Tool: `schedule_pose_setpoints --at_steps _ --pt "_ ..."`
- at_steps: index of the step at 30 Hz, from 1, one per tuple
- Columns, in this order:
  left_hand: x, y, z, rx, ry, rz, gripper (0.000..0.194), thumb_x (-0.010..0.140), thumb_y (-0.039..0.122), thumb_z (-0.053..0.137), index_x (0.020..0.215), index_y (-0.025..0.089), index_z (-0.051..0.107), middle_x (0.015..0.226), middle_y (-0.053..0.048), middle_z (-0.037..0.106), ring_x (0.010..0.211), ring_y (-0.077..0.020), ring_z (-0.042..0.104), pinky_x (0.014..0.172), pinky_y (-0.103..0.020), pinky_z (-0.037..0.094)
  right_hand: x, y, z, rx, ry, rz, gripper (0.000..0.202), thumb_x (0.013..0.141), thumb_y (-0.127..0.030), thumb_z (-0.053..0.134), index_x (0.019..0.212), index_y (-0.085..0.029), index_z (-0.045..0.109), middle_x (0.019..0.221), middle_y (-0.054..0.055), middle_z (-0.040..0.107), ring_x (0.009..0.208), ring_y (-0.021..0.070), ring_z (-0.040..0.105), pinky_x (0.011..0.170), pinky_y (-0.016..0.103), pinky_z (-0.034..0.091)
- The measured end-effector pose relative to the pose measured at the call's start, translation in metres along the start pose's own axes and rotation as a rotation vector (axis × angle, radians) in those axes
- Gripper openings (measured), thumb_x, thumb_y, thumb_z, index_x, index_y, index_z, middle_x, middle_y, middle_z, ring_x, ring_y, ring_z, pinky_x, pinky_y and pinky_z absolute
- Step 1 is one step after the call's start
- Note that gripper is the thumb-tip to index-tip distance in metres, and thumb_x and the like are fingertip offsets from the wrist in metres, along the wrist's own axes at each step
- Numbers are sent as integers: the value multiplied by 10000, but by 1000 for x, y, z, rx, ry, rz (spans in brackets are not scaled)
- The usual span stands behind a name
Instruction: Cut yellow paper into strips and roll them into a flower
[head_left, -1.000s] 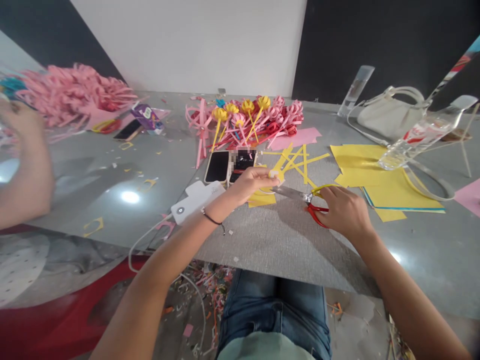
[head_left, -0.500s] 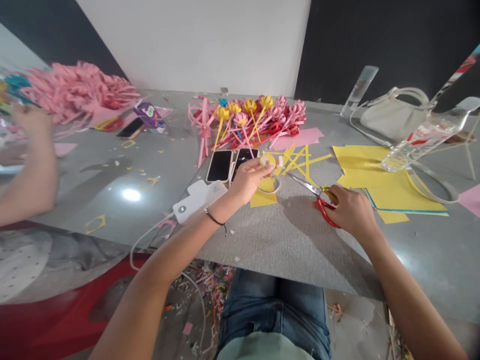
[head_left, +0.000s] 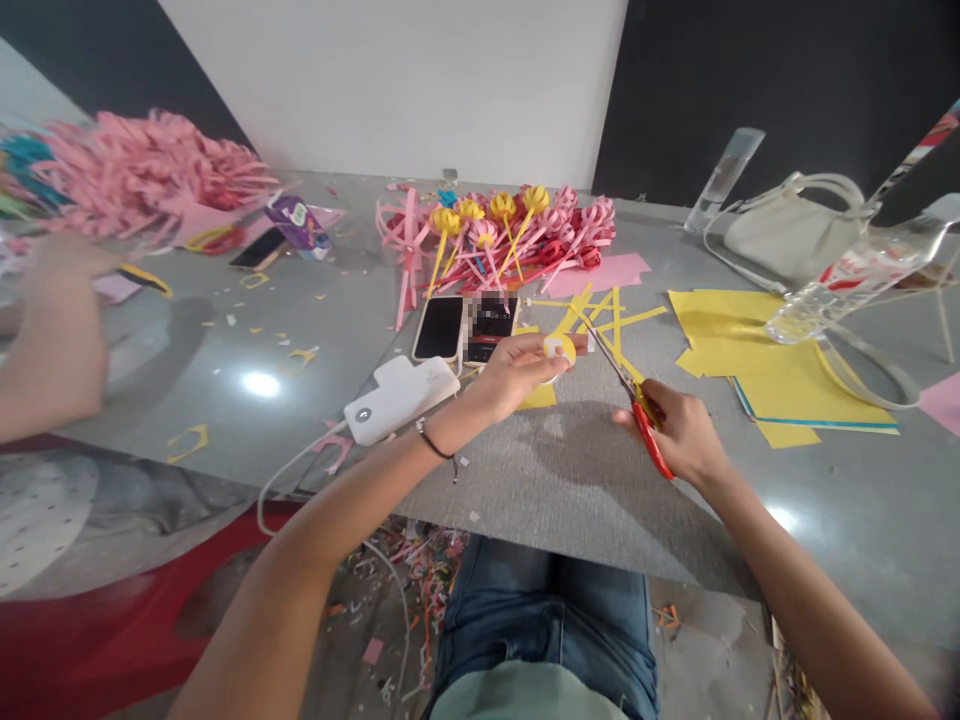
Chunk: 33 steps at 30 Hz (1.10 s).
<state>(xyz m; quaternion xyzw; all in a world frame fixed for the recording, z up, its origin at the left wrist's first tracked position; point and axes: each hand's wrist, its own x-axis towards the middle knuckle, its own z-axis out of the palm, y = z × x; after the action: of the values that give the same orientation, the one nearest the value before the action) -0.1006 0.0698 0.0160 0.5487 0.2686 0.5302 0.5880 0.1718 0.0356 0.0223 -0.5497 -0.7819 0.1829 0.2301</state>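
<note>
My left hand [head_left: 517,372] is closed on a small round yellow paper piece [head_left: 559,350] with a white patch on its face. At its fingertips sits a small white bit [head_left: 591,343] that looks like tape. Scissors [head_left: 630,385] with red and yellow handles are in my right hand [head_left: 679,425]. Their blades point up and left, near the fingertips of my left hand. Behind the blades lie loose yellow paper strips [head_left: 616,318]. A yellow paper piece [head_left: 538,397] lies on the table, partly hidden by my left hand.
Two phones [head_left: 439,328] and a white power bank [head_left: 401,400] with a cable lie left of my hands. Paper flowers [head_left: 502,215] are heaped behind. Yellow sheets [head_left: 795,385], a bottle [head_left: 832,285] and a white bag [head_left: 787,230] are at right. Another person's arm [head_left: 56,330] reaches in at left.
My left hand has moved slightly right and down with the yellow piece, covering the ring on the table. The scissors have turned to point more upward, closer to my left fingertips.
</note>
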Motion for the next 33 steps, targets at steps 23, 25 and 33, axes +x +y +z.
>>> schedule_pose_setpoints --at_steps 23,25,33 --pt "0 -3 7 41 0 6 349 773 542 897 821 245 720 1170 -71 802 1046 -249 771 990 -500 619 -2 -1 2 -125 87 58 566 909 -668 666 707 -254 337 555 -31 427 518 134 294 537 301 243" --pt "0 -2 7 7 -2 -14 333 759 513 913 813 244 724 1183 -69 800 1054 -248 768 1024 -505 603 -2 -2 2 -123 91 58 566 915 -670 655 703 -253 338 556 -27 430 518 134 303 541 302 243" --pt "-2 0 10 -112 -18 -18 149 797 349 891 848 255 787 1162 -31 810 1129 -222 753 1143 -471 527 -3 -5 2 -112 81 90 585 897 -680 673 692 -245 341 560 -39 412 532 124 271 553 295 241"
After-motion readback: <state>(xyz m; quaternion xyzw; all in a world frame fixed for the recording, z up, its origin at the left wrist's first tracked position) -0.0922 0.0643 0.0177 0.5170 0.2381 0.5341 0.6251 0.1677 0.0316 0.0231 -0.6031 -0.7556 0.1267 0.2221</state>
